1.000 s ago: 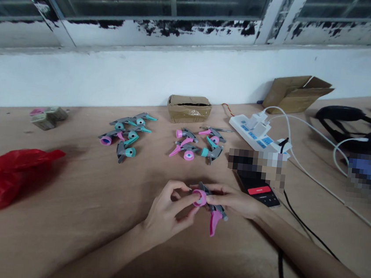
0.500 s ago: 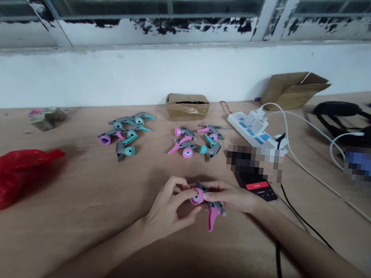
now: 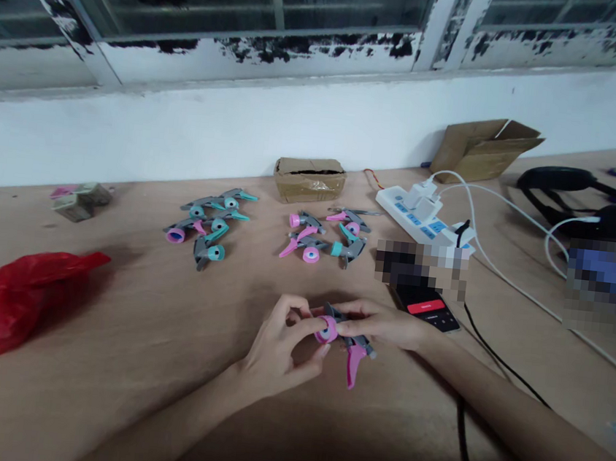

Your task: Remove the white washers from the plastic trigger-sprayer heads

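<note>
Both my hands hold one grey spray-trigger head (image 3: pixel 351 345) with a pink collar and pink lever, low over the wooden table (image 3: pixel 162 362). My left hand (image 3: pixel 279 345) pinches the pink collar with thumb and fingers. My right hand (image 3: pixel 386 325) grips the grey body from the right; the pink lever hangs below. Farther back lie two groups of trigger heads: a mostly teal-and-grey pile (image 3: pixel 209 224) on the left and a pink-and-teal pile (image 3: pixel 323 236) in the middle.
A red plastic bag (image 3: pixel 9 298) lies at the left. A phone (image 3: pixel 431 311) and black cable sit by my right forearm. Behind are a white power strip (image 3: pixel 424 217) with chargers, two cardboard boxes (image 3: pixel 309 179), a small block (image 3: pixel 77 200) and black headgear (image 3: pixel 592 198).
My hands and the trigger head stay in nearly the same place; my left fingers have shifted slightly round the pink collar. The view has drifted a little.
</note>
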Tool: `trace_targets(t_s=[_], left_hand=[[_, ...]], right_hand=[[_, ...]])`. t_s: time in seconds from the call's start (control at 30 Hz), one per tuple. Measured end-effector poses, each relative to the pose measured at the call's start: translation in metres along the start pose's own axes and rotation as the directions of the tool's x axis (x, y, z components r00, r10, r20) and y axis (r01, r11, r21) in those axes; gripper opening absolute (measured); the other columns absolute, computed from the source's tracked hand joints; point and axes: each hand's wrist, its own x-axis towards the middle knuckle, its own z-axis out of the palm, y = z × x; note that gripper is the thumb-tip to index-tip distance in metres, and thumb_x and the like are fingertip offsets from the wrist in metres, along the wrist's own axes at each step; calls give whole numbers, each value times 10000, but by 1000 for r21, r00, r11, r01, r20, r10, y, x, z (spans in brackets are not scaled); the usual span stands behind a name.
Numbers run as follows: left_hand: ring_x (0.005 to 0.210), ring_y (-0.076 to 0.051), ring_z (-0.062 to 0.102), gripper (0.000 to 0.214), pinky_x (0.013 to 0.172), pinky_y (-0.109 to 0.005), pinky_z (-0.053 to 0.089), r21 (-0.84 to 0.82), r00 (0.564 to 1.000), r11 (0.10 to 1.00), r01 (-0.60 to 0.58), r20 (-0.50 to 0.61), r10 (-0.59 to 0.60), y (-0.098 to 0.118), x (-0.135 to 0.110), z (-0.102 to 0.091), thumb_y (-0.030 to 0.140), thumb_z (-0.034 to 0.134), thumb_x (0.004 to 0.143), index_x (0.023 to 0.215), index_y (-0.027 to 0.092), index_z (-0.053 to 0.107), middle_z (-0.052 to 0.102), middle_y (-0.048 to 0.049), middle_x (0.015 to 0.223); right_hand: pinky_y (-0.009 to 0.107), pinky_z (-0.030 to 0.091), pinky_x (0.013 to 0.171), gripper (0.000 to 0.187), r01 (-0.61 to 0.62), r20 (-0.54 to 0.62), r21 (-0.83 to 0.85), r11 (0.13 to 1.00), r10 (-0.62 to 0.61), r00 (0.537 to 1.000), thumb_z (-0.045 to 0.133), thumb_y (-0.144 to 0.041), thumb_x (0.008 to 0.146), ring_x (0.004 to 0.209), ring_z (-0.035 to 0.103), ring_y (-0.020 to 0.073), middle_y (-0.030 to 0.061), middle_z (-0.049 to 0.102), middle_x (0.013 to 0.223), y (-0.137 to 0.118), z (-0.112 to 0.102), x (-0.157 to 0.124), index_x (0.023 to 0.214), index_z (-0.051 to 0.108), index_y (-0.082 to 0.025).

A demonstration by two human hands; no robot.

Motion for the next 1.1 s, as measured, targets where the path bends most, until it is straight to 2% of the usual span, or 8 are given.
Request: trace_targets(t_s=[0.13, 0.33, 0.5, 0.6, 0.8, 0.97, 1.1], left_hand=[[707, -126, 448, 243, 614, -262, 455, 26, 1000, 999, -22, 12, 22, 0, 1, -3, 124, 531, 756, 983, 205, 554, 390, -25, 865], [664, -117, 473, 266, 580, -235, 437, -23, 995, 999, -32, 99, 34, -1, 0, -4, 92, 482, 767, 1009, 184, 544, 445, -16, 804], [636, -104, 479, 273, 560, -221, 440, 15, 992, 1000, -11, 128, 9, 2, 1, -4, 93, 474, 757, 996, 202, 550, 468, -9, 807], [621, -96, 479, 292, 540, -210, 440, 13, 995, 1000, -7, 104, 6, 2, 1, -3, 69, 462, 743, 989, 198, 553, 473, -14, 824], [566, -66, 466, 292, 491, -184, 426, 49, 1000, 999, -19, -15, 20, 0, -1, 0, 37, 463, 743, 966, 195, 568, 500, -27, 890], [690, -101, 564, 285, 605, -217, 489, 82, 995, 994, -66, -69, 72, 0, -2, 1, 29, 469, 741, 939, 195, 590, 550, -25, 869], [700, -106, 584, 278, 615, -224, 508, 115, 994, 991, -74, -77, 84, 0, -4, 3, 33, 470, 739, 928, 193, 598, 576, -32, 879]], right_hand=[[204, 468, 730, 511, -41, -39, 67, 997, 44, 998, 653, -345, 799, 889, 590, 125, 39, 644, 1013, -2, 1, 0, 1277, 530, -212], [241, 432, 892, 484, -59, -34, 82, 995, 62, 997, 660, -279, 795, 978, 590, 127, 38, 651, 1082, -6, 1, -2, 1259, 544, -210], [256, 442, 879, 525, -98, -36, 43, 994, 99, 994, 675, -282, 777, 984, 591, 137, 43, 640, 1121, -9, -3, -6, 1275, 525, -207], [265, 434, 893, 520, -84, -25, 50, 995, 85, 996, 666, -278, 785, 987, 590, 137, 43, 640, 1125, -8, -4, -6, 1279, 520, -207], [279, 438, 907, 553, -85, -52, 49, 995, 88, 995, 680, -274, 769, 952, 603, 139, 44, 668, 1054, -10, -1, -5, 1288, 510, -193], [279, 425, 934, 565, -78, -59, 125, 989, 86, 995, 686, -269, 762, 974, 604, 135, 54, 648, 1106, -12, 2, -6, 1292, 505, -198], [251, 458, 872, 515, -67, -75, 98, 993, 75, 994, 680, -260, 769, 903, 611, 115, 29, 674, 994, -13, 4, -6, 1261, 540, -196]])
